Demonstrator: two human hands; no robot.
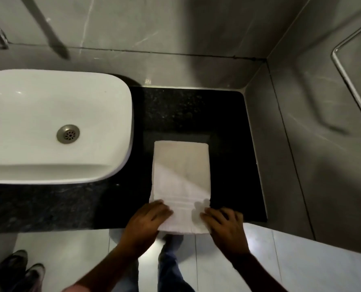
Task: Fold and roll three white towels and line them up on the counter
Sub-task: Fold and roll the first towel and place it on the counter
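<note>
While both hands press its near end — towel (181, 182) lies folded.

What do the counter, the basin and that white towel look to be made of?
Counter: probably polished black granite, going by its pale speckles and gloss. Basin: likely glazed white ceramic, smooth with bright highlights, with a dull metal drain. Towel: soft woven cloth, seemingly cotton terry, matte, with a ribbed band near the hands.
</note>
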